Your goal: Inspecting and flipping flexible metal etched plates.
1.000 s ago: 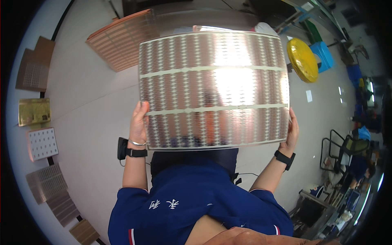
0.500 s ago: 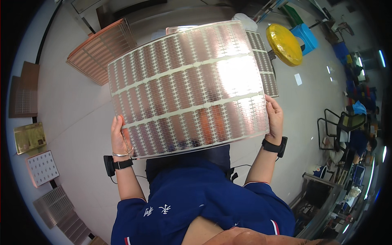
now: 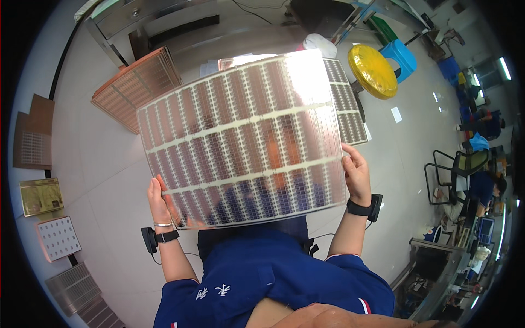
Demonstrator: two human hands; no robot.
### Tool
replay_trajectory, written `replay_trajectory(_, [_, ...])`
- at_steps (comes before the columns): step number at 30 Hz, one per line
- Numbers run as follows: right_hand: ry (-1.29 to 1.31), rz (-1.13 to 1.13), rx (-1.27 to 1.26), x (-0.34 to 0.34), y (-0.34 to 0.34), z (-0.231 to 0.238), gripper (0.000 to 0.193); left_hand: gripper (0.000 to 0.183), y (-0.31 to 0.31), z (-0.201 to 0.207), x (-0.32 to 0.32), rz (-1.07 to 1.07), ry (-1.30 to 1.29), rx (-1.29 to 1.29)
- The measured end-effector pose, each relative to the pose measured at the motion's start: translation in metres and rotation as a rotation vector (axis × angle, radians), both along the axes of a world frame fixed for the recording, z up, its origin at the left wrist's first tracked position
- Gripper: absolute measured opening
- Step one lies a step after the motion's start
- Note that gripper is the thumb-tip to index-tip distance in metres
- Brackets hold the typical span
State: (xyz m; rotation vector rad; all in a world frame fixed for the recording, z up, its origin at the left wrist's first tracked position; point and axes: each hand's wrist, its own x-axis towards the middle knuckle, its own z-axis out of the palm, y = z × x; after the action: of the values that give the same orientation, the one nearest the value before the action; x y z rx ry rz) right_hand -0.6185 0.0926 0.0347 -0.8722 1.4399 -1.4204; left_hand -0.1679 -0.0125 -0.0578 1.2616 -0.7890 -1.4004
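Observation:
A large, shiny copper-coloured circuit board panel [image 3: 240, 145] spans the middle of the view. Rows of repeated strips cover it, split by pale bands, and it mirrors light and my blue shirt. My left hand [image 3: 158, 205] grips its lower left edge, thumb and fingers closed on the rim. At the right edge my right hand [image 3: 356, 174] holds it the same way, fingers partly hidden behind the panel. Behind the panel's right side shows a similar darker patterned panel [image 3: 350, 104], largely covered.
At the back left a stack of copper panels [image 3: 139, 82] leans upright. A yellow-covered round stool [image 3: 373, 71] and a blue plastic stool [image 3: 402, 60] stand at the back right. Sample panels [image 3: 57, 238] line the left wall. A chair [image 3: 459, 175] and people at benches are far right.
The panel has come lower in the view, both hands moving down with it. The bright reflection on it has shifted toward its upper right corner. Both hands keep their hold.

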Motion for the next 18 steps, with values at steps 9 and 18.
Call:
replay_trajectory(9, [0.039,0.011,-0.029,0.002,0.001,-0.004,0.036,0.029,0.005,0.012,-0.007,0.073,-0.022,-0.030])
replay_trajectory(18, [-0.040,-0.232,-0.390,-0.016,-0.005,-0.008,0.009,0.033,-0.006,0.059,-0.007,0.139,-0.090,-0.432])
